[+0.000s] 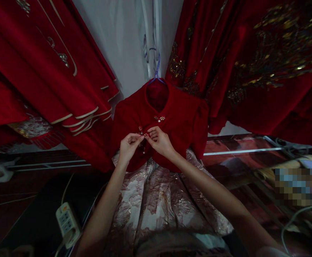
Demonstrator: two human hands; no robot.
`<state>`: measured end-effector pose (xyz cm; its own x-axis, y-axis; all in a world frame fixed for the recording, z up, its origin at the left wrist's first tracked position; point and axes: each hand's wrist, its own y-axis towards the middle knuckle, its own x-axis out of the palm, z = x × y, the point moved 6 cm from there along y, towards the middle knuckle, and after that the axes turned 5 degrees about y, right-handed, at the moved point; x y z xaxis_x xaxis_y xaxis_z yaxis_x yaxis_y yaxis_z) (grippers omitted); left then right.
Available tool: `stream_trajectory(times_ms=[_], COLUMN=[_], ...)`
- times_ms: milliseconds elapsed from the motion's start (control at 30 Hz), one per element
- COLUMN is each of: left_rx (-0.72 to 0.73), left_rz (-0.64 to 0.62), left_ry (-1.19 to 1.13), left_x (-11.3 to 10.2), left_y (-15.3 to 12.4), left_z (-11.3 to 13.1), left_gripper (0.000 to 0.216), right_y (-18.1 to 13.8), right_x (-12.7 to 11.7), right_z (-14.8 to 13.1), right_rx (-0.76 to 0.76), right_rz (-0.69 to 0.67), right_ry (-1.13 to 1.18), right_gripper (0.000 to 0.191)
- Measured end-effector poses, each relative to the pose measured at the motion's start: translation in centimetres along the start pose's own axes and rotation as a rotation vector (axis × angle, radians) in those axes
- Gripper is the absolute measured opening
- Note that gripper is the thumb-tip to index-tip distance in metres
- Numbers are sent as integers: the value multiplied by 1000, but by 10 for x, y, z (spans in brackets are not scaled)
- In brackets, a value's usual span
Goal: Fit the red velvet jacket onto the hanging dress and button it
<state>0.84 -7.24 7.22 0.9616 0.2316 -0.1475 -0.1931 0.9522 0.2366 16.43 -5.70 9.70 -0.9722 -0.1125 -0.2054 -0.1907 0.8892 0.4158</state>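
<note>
A red jacket [182, 110] with short puffed sleeves hangs in front of me on a purple hanger [157, 69]. A jewelled brooch [159, 119] with a pearl sits below its neckline. My left hand [130, 144] and my right hand [160, 141] meet at the jacket's front. Both pinch a small beaded ornament [146, 135] between thumb and fingers. More beads of it show above my left fingers, and a pearl drop [144, 151] dangles beneath. Whether the ornament is fastened to the cloth is hidden by my fingertips. A pale brocade skirt [156, 196] with pleats hangs under the jacket.
Red garments with pale piping [73, 89] hang at the left, and red garments with gold sequins [276, 60] at the right. A white power strip [68, 225] with a cord lies on a dark surface at lower left. White metal rails [241, 151] run low behind.
</note>
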Motion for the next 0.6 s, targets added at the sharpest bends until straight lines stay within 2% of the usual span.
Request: stream_trajectory(times_ms=[100,233,433,600], left_rx=[71,35,-17,-19], left_rz=[75,86,59,49], left_ry=[17,-80,-149,-147], left_x=[1,7,12,15], left_y=[6,12,17,15], left_z=[0,-4,-8,-6], left_gripper=[30,28,23,29], right_y=[5,8,8,9], right_x=[-1,-1,-5,-7], right_z=[1,1,5,8], right_rx=[-35,-103,-63,-53], right_rz=[17,37,14,21], right_ry=[26,35,51,64], right_gripper=[21,18,17,16])
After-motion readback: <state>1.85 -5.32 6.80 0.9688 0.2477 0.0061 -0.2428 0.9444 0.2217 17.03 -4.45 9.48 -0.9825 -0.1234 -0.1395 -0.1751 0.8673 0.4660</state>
